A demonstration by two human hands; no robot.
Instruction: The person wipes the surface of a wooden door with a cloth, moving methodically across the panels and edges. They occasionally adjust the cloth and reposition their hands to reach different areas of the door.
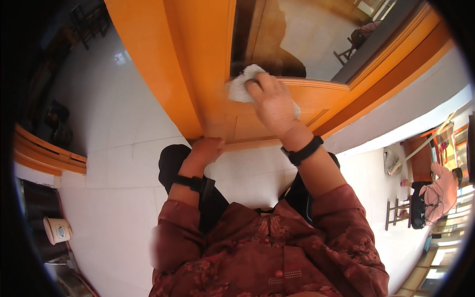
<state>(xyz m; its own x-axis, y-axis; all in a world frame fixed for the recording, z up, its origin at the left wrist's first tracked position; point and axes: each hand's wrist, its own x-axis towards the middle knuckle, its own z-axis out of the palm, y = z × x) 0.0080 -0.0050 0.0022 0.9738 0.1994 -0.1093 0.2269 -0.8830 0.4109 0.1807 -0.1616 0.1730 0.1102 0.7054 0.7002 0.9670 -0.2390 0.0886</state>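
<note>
My right hand grips a crumpled white cloth. The cloth lies against the orange wooden door, at the lower left corner of its glass pane. Part of the cloth pokes out on the far side of my hand. Lower and to the left, my left hand has its fingers curled closed at the bottom of the orange frame, above my knee. Whatever those fingers may hold is hidden. Both wrists carry black bands.
To the right, another person in a pink top sits on a low wooden stool. A long pole slants beside that person. A pale bucket stands at the far left, on light floor tiles. Left of the door opens a darker room.
</note>
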